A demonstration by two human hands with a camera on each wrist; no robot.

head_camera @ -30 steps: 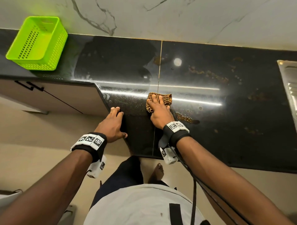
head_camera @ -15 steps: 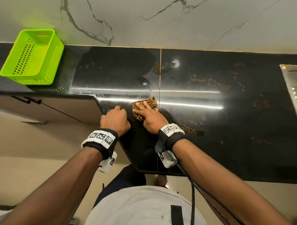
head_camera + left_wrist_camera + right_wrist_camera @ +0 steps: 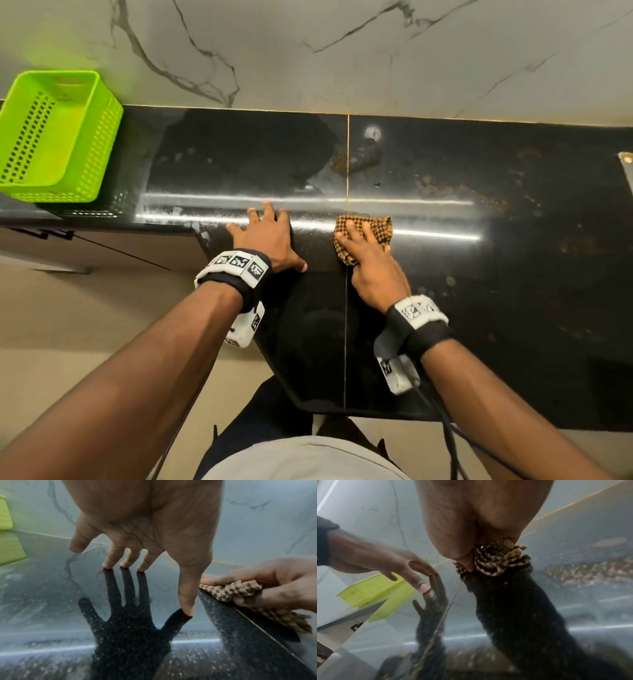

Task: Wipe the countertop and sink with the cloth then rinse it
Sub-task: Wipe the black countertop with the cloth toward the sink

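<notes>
A brown checked cloth [image 3: 368, 228] lies bunched on the glossy black countertop [image 3: 513, 308], just right of the slab seam. My right hand [image 3: 371, 263] grips the cloth and presses it down, fingers over the top and thumb at its side. The left wrist view shows the cloth [image 3: 235, 592] pinched in the right hand [image 3: 274, 582]. My left hand [image 3: 267, 236] rests open beside it, fingers spread, fingertips [image 3: 125, 565] on the stone. From the right wrist, the cloth [image 3: 500, 559] bulges out beneath the palm. Brown dried stains [image 3: 459, 192] spot the counter further right and back.
A bright green perforated basket [image 3: 54, 137] stands at the counter's far left against the marble wall [image 3: 342, 51]. A metal sink edge [image 3: 628, 164] shows at the far right. The counter's front edge angles inward near my left wrist, with cabinet fronts [image 3: 102, 246] below.
My right hand has slid the cloth rightward across the seam. My left hand has moved further onto the counter and spread its fingers flat.
</notes>
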